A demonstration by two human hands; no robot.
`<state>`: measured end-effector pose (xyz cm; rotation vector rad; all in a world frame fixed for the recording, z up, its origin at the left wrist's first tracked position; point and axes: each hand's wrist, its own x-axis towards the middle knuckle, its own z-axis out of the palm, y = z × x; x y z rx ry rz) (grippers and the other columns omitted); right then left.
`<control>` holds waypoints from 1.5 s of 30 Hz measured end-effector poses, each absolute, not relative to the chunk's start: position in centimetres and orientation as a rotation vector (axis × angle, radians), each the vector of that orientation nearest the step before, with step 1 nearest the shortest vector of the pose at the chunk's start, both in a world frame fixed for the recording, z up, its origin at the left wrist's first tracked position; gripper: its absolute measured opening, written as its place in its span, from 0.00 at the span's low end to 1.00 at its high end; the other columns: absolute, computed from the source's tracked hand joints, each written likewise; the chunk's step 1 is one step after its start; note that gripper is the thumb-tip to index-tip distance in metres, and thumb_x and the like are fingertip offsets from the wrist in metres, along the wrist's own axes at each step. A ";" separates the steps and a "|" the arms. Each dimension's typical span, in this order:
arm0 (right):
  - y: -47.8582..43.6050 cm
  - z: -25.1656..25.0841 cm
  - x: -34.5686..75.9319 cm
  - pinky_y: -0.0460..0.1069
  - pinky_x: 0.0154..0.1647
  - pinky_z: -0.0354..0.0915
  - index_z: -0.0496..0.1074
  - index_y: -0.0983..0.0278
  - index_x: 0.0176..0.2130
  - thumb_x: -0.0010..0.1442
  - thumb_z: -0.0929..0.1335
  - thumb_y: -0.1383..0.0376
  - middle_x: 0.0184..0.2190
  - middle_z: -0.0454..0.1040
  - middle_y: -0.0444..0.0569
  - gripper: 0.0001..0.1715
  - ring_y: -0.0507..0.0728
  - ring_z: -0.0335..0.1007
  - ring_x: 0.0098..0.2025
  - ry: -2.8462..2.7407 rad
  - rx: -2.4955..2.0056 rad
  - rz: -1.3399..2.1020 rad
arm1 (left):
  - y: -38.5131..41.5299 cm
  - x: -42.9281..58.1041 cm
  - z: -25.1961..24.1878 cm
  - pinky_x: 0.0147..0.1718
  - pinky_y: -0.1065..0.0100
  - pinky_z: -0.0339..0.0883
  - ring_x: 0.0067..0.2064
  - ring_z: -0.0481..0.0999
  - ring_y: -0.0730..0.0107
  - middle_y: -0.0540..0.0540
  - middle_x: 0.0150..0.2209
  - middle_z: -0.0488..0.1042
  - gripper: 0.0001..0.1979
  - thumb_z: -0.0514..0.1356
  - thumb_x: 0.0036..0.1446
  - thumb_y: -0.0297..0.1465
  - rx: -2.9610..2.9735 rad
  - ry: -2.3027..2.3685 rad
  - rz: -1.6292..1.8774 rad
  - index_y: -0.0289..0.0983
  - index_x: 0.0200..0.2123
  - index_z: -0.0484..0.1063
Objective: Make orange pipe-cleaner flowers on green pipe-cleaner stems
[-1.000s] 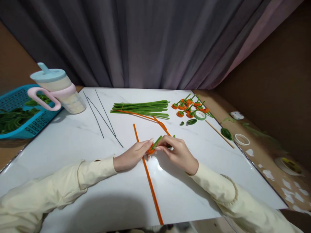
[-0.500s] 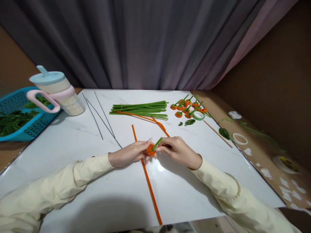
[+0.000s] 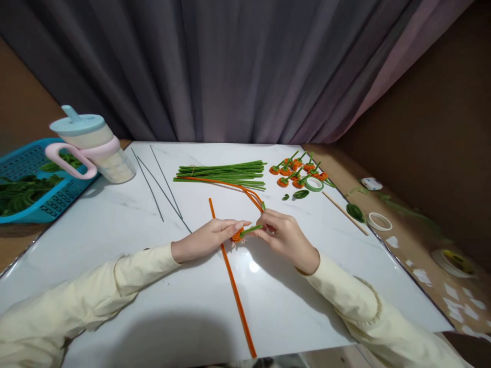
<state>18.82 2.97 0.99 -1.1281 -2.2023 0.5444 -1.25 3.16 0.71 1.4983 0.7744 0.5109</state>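
My left hand [image 3: 209,240] is closed, with thumb and fingers pinching a small round orange pipe-cleaner ornament [image 3: 238,235]. A green pipe-cleaner stem [image 3: 252,230] sticks out of it towards the right. My right hand [image 3: 286,236] is closed in a pinch at this green piece; another short green tip [image 3: 263,205] shows above its fingers. Under the left fingers a long orange pipe cleaner [image 3: 236,291] runs down the white table. Bent orange pipe cleaners [image 3: 245,190] reach towards the right hand from the bundle of green pipe cleaners [image 3: 222,174].
Finished orange ornaments with green stems [image 3: 295,168] cluster at the back right, beside a roll of green tape [image 3: 313,184]. Thin dark wires [image 3: 157,186] lie on the left. A handled tumbler [image 3: 95,148] stands by a blue basket [image 3: 49,204]. A thin wooden stick [image 3: 345,213] lies right.
The green stem has tipped from pointing up to pointing right. My right hand has shifted slightly right, and a green tip now shows above its fingers. My left hand keeps hold of the ornament.
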 end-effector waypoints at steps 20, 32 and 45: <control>3.2 1.8 18.7 0.47 0.31 0.69 0.74 0.71 0.30 0.53 0.67 0.50 0.24 0.75 0.50 0.25 0.50 0.71 0.25 -1.584 -1.097 2.116 | 1.5 -1.4 -1.7 0.43 0.55 0.69 0.50 0.68 0.54 0.31 0.48 0.66 0.31 0.43 0.62 0.22 2.777 0.713 0.633 0.33 0.65 0.31; 2.8 1.7 18.2 0.44 0.21 0.63 0.66 0.68 0.25 0.57 0.66 0.63 0.18 0.67 0.42 0.12 0.48 0.63 0.18 -1.758 -1.053 1.948 | 1.4 -1.1 -2.2 0.43 0.53 0.69 0.49 0.68 0.52 0.29 0.48 0.67 0.31 0.40 0.62 0.20 2.891 0.616 0.764 0.31 0.65 0.28; 1.9 1.1 18.1 0.44 0.25 0.57 0.65 0.66 0.29 0.57 0.59 0.74 0.21 0.68 0.45 0.09 0.50 0.61 0.21 -2.411 -1.031 0.725 | 1.8 -1.3 -2.5 0.55 0.57 0.61 0.56 0.63 0.61 0.40 0.58 0.62 0.26 0.43 0.64 0.23 2.537 0.712 0.764 0.41 0.64 0.43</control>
